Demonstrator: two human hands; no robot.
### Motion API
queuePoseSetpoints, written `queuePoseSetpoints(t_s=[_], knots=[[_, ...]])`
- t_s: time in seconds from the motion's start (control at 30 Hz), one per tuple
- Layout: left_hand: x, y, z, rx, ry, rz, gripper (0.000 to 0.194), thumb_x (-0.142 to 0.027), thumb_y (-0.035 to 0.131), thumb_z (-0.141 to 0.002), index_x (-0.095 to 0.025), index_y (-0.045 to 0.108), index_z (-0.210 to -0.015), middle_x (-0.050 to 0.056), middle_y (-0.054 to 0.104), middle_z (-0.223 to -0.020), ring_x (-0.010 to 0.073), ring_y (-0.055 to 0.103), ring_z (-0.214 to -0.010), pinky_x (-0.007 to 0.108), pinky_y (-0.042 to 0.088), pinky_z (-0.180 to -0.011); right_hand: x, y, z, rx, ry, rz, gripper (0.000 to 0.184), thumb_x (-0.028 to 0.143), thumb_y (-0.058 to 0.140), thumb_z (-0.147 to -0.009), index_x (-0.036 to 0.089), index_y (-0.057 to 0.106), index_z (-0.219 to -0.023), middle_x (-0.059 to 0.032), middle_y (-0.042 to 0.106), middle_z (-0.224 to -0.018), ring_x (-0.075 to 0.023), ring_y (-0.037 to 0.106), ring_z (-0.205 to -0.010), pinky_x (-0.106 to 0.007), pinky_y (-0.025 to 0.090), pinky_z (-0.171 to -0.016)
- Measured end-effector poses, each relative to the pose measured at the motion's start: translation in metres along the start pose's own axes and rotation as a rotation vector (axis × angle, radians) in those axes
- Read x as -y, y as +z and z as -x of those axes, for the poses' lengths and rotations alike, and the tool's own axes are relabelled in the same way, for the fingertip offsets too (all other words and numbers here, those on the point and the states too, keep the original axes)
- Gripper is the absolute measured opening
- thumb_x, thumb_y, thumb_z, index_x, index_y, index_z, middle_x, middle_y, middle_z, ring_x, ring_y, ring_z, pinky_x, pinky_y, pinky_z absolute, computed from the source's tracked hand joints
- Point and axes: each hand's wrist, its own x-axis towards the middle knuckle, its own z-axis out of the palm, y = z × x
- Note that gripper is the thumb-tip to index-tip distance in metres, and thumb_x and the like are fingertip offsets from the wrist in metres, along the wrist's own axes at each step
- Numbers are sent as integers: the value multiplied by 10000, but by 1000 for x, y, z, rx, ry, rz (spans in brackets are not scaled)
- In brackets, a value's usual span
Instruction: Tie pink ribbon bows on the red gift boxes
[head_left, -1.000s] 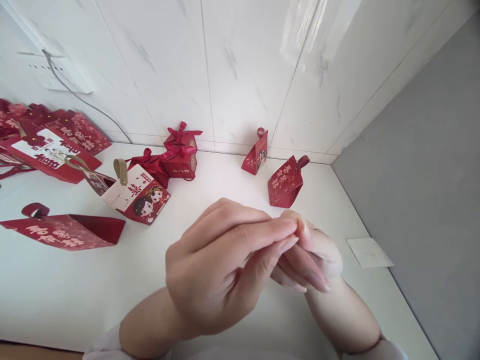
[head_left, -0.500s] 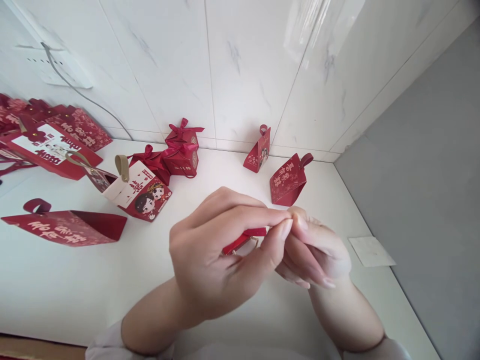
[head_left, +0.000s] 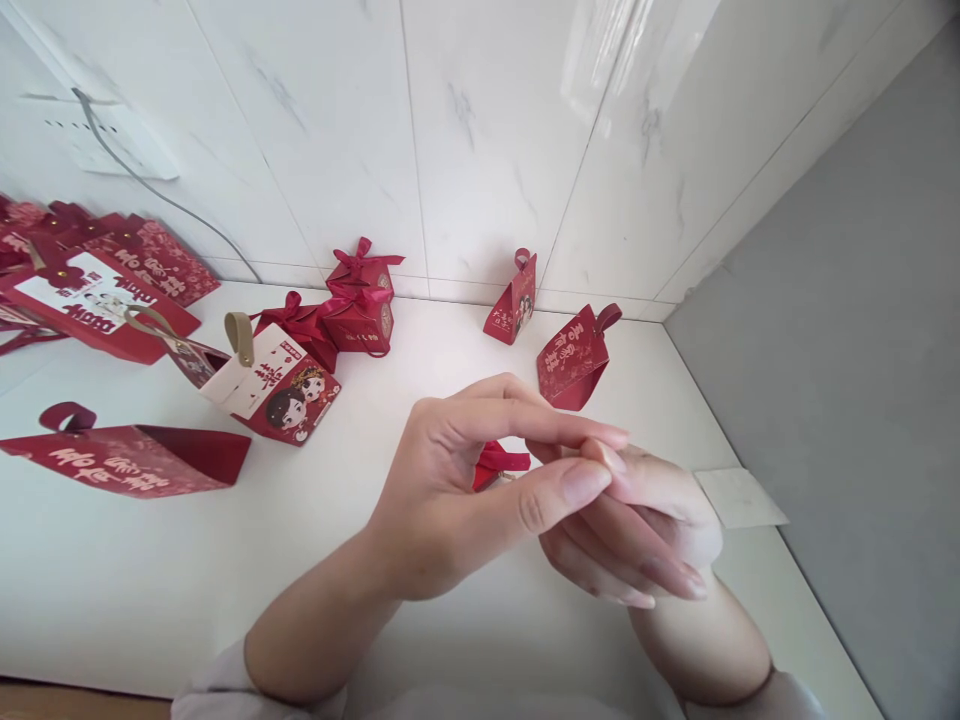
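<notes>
My left hand [head_left: 442, 500] reaches in from the left, its thumb and forefinger meeting the fingertips of my right hand [head_left: 649, 515] above the counter. The right hand's thumb and forefinger are pinched together and its other fingers curl below. Whatever lies between the fingertips, if anything, is hidden. Behind the hands a small red thing with a ribbon [head_left: 501, 460] shows in part; the rest of it is covered. Beyond it a red triangular gift box [head_left: 574, 355] with a loop handle rests on the counter, apart from my hands.
White counter [head_left: 315, 560] against a tiled wall. A small triangular box [head_left: 514, 300] stands at the back. Ribbon-tied boxes [head_left: 360, 320], a box with cartoon figures [head_left: 289, 390], an open red box [head_left: 142, 460] and piled red packaging [head_left: 97, 300] are leftward. A white card [head_left: 739, 497] lies right.
Both hands have shifted slightly right. The left hand's fingers are straighter, with a wider gap between thumb and forefinger. The view has moved a little; the boxes have stayed put.
</notes>
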Motion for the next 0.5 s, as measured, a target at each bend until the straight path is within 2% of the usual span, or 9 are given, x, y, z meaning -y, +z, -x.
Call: queuePoseSetpoints(t_s=[0.23,0.37,0.5], knots=[[-2,2,3,-27,24,-38,189,-161,664,-807,-252,752,-947,43,683,-849,159,640,-757,303,570,-714,-3,-2,0,40,23,-110,617,221,186,-1007,166,465,-459,53,353,-269,-49,305,-221,-140,309,-324],[-2,3,3,-49,59,-76,155,-156,663,-793,-232,747,-898,35,668,-780,149,615,-705,305,566,-694,-6,-3,0,31,65,-171,599,268,267,-998,166,468,-443,50,368,-268,-44,312,-227,-137,312,-324],[-2,7,4,-75,78,-112,121,-168,667,-776,-226,733,-858,41,667,-759,150,597,-656,324,556,-647,-9,-9,1,100,51,-195,586,262,281,-987,160,514,-458,38,388,-270,-48,324,-233,-148,308,-318]])
